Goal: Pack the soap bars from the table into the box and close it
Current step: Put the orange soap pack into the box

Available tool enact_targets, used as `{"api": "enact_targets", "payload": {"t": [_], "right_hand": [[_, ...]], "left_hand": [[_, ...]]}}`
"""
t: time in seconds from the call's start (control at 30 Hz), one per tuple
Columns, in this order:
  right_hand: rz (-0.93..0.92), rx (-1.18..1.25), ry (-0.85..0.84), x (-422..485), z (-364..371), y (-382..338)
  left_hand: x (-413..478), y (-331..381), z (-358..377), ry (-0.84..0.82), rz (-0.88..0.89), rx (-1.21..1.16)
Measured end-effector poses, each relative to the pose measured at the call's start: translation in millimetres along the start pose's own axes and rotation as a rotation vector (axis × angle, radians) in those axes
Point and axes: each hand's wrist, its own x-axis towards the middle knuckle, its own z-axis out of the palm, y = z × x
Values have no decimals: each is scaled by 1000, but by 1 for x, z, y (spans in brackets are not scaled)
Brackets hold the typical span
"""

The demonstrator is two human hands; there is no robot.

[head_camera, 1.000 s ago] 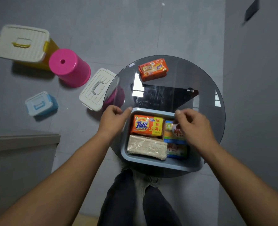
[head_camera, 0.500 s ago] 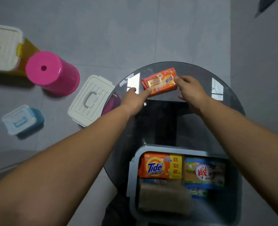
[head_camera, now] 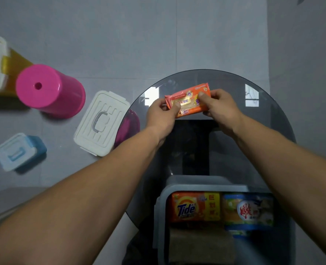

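Fingers (head_camera: 177, 106) of both hands pinch the orange soap bar (head_camera: 189, 100) at its ends, long axis crosswise, box (head_camera: 160, 217) lying toward the body.

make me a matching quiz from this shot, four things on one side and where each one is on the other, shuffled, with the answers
Things
1. orange soap bar
2. Tide soap bar
3. white lid with grey handle
4. pink stool

Places
A. on the floor, far left of the glass table
B. inside the grey box, far-left corner
C. held by the left hand and right hand over the table
D. on the floor beside the table's left edge

Pairs: 1-C, 2-B, 3-D, 4-A
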Motion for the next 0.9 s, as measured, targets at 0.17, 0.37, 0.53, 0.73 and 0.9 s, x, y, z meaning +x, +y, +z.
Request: {"api": "enact_targets", "payload": {"t": [0.17,0.37,0.53,0.73,0.9], "right_hand": [[14,70,27,-29,-16,2],[-53,251,96,-112,-56,-5],[-78,249,91,-207,-97,12],[4,98,106,-298,-135,70],[68,56,147,-331,-146,117]], "left_hand": [[-26,4,1,-30,11,-86],[-112,18,-7,-99,149,-74],[-217,17,-1,-91,207,-61],[-307,-36,17,-133,44,-8],[-335,-80,38,-201,-91,15]]}}
